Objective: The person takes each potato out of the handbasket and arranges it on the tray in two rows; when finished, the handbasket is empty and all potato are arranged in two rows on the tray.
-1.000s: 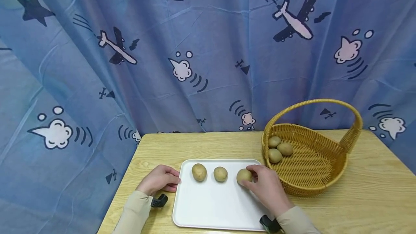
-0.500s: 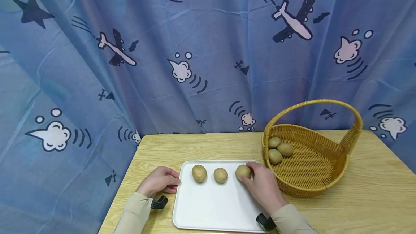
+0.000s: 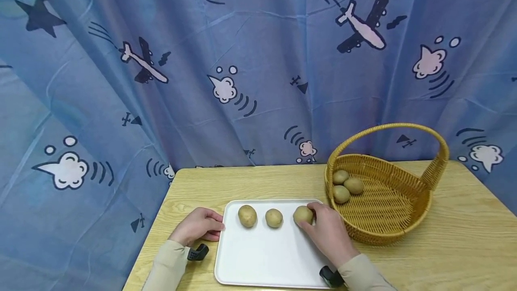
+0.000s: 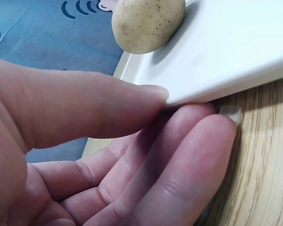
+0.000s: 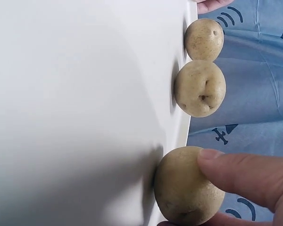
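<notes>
A white tray (image 3: 268, 255) lies on the table with three potatoes in a row along its far side. My left hand (image 3: 199, 227) pinches the tray's left edge; in the left wrist view its thumb is at the rim and the other fingers are bent beneath. At the far right of the tray, my right hand (image 3: 329, 232) grips the right-hand potato (image 5: 186, 188) between thumb and fingers, low against the tray surface. The middle potato (image 3: 274, 218) and the left potato (image 3: 247, 216) rest untouched, spaced apart.
A yellow wicker basket (image 3: 375, 237) with a tall handle stands right of the tray, close to my right hand. Several round brownish potatoes (image 3: 354, 186) lie at its left end. Behind the wooden table (image 3: 250, 181) hangs a blue patterned curtain (image 3: 258, 102).
My right hand has shifted the right-hand potato slightly toward the tray's far edge and a little left, then held nearly still. The left hand keeps its place on the tray edge.
</notes>
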`<state>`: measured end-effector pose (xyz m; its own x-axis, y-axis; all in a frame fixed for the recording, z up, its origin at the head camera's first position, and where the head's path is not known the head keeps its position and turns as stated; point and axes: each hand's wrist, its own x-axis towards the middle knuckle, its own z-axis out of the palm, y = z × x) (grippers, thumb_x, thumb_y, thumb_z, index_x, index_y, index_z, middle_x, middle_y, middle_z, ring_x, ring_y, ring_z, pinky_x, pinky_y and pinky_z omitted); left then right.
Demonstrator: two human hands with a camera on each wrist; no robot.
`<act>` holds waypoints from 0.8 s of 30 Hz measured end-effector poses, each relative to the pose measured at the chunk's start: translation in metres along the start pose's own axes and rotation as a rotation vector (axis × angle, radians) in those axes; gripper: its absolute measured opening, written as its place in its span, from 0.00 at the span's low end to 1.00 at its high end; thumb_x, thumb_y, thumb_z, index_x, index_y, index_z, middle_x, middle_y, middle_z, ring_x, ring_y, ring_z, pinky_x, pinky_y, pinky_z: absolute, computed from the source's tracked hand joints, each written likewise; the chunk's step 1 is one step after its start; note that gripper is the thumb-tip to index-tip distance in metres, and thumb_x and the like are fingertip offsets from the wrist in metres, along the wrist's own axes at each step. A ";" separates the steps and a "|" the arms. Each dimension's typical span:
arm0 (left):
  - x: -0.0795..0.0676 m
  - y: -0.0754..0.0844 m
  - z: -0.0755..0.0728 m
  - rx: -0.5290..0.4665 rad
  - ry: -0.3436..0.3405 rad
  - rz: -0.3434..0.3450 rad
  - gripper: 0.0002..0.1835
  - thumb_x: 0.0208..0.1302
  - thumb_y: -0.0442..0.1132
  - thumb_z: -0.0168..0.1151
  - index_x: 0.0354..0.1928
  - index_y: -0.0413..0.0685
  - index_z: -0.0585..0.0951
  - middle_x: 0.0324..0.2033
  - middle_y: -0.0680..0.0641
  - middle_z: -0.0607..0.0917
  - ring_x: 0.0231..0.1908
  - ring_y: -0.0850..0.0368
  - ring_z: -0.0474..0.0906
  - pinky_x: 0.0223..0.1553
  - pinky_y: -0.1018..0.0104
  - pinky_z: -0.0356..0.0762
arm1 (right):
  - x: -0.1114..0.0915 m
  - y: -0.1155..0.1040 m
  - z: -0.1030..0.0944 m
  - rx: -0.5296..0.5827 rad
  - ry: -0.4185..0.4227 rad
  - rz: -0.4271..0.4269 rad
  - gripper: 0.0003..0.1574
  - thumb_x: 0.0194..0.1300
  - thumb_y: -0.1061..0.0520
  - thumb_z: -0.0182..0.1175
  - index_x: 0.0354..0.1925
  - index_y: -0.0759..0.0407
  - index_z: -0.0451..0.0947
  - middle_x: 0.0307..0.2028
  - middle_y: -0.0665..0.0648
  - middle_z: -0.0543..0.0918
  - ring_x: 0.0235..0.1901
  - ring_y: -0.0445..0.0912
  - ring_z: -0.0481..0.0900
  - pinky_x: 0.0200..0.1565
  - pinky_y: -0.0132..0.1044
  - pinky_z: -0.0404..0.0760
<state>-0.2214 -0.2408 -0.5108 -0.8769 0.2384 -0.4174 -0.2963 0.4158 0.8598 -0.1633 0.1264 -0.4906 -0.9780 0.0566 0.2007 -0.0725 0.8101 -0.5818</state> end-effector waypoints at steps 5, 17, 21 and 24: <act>-0.002 0.003 0.000 -0.002 -0.004 0.000 0.15 0.70 0.33 0.70 0.54 0.30 0.84 0.39 0.40 0.89 0.34 0.55 0.88 0.39 0.61 0.95 | -0.001 0.001 -0.001 0.011 0.004 0.012 0.26 0.58 0.55 0.82 0.51 0.64 0.88 0.45 0.63 0.92 0.43 0.55 0.89 0.48 0.56 0.89; -0.004 0.004 0.001 -0.004 0.003 -0.003 0.15 0.70 0.33 0.70 0.53 0.30 0.84 0.39 0.40 0.88 0.33 0.55 0.87 0.39 0.61 0.95 | -0.003 -0.002 -0.006 -0.003 -0.029 0.017 0.30 0.60 0.53 0.80 0.55 0.67 0.87 0.49 0.66 0.91 0.49 0.61 0.90 0.52 0.59 0.89; -0.004 0.003 0.001 0.001 0.001 -0.001 0.15 0.70 0.33 0.70 0.54 0.30 0.84 0.39 0.40 0.89 0.34 0.55 0.88 0.39 0.61 0.95 | -0.009 -0.005 -0.017 -0.024 -0.042 0.004 0.32 0.60 0.53 0.80 0.58 0.68 0.86 0.50 0.69 0.91 0.50 0.63 0.90 0.54 0.61 0.89; -0.003 0.002 0.001 0.006 0.006 -0.003 0.16 0.70 0.33 0.70 0.54 0.30 0.84 0.40 0.39 0.89 0.34 0.55 0.88 0.39 0.61 0.95 | -0.013 -0.008 -0.032 -0.017 -0.055 -0.023 0.30 0.61 0.53 0.80 0.58 0.67 0.86 0.48 0.66 0.92 0.47 0.57 0.90 0.50 0.57 0.91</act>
<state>-0.2193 -0.2402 -0.5085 -0.8783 0.2313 -0.4184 -0.2969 0.4220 0.8566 -0.1434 0.1377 -0.4637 -0.9854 0.0064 0.1699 -0.0919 0.8207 -0.5639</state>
